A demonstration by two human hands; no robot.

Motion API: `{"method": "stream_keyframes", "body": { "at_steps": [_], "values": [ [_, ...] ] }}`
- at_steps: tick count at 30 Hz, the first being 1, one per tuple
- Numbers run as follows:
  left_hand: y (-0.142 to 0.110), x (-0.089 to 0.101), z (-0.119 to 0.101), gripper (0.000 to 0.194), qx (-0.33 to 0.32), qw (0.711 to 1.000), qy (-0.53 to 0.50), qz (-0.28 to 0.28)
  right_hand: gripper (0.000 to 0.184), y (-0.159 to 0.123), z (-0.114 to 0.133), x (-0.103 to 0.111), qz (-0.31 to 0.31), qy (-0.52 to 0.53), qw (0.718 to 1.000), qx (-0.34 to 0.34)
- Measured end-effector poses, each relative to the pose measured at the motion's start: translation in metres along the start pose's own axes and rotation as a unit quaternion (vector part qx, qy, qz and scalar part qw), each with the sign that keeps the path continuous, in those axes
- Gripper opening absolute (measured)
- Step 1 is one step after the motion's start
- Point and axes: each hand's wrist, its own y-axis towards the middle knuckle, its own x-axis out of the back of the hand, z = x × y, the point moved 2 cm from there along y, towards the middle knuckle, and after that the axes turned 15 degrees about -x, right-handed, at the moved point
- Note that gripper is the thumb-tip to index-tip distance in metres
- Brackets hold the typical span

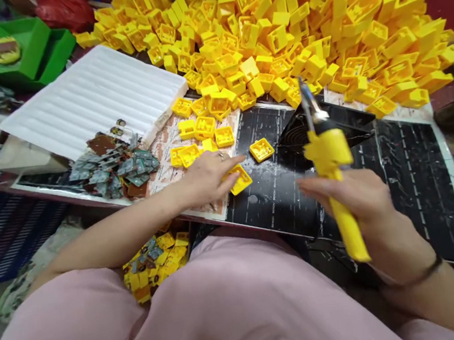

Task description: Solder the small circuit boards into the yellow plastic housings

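Observation:
My left hand [207, 178] rests low over the table with its thumb and forefinger about a small yellow plastic case [241, 180], open side up. Just right of it a second yellow case [261, 150] lies flat, its cavity showing. My right hand [359, 200] is closed round the yellow handle of a soldering iron [331, 151], held upright above the black mat. Its metal tip points up and away from me, clear of both cases. Left of my left hand sits a small group of yellow cases [205, 127].
A big heap of yellow cases [277, 37] covers the back. A white ridged foam tray [94, 98] and a pile of small circuit boards [114, 167] stand left, green bins [18, 52] behind. A black fan-like unit [292, 131] sits mid-table. Below the edge are more yellow pieces [159, 261].

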Motion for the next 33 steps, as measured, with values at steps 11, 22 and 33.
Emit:
{"method": "stream_keyframes", "body": {
  "at_steps": [11,22,33],
  "values": [
    [-0.035,-0.003,-0.014,0.056,-0.095,0.994,-0.024,0.037,0.024,0.088,0.005,-0.076,0.143,-0.385,0.890,0.200],
    [-0.046,-0.004,-0.005,0.048,-0.205,0.976,-0.009,0.068,0.042,-0.013,0.019,-0.063,0.032,-0.356,0.914,0.193],
    [-0.036,-0.025,-0.041,0.041,-0.022,0.996,0.084,-0.036,0.036,-0.025,-0.008,-0.078,0.024,-0.154,0.972,0.178]
  ]
}}
